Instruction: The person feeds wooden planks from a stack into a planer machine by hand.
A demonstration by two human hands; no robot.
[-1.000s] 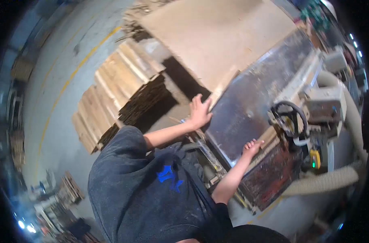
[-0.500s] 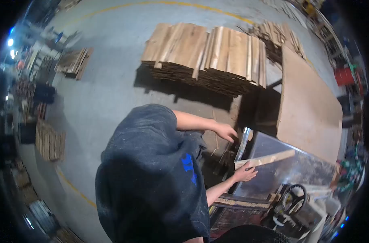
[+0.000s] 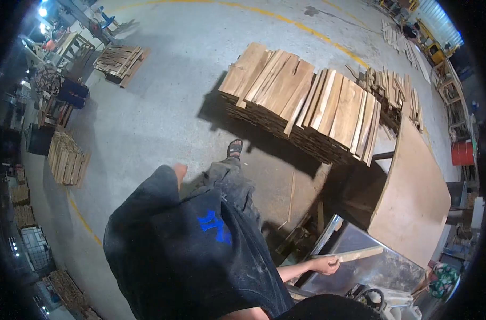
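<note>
My right hand (image 3: 324,265) grips the near end of a narrow wooden strip (image 3: 363,253). The strip lies out over a shiny metal machine table (image 3: 355,274) and points away to the right. A bright metal rail (image 3: 327,233) runs along the table's left edge, beyond the hand. My left hand (image 3: 180,173) is drawn back by the dark sleeve, over the floor and apart from the machine. It is foreshortened and blurred, so its fingers do not show.
A large stack of boards (image 3: 307,98) stands ahead, with loose offcuts (image 3: 389,90) behind it. A pale panel (image 3: 413,186) slopes up beside the metal table. Wood stacks (image 3: 67,160) stand at the left. A handwheel (image 3: 373,298) sits at the near right.
My left hand has swung back from near the metal rail to my left side. My right hand, open over the strip before, has closed on its end. The view has shifted.
</note>
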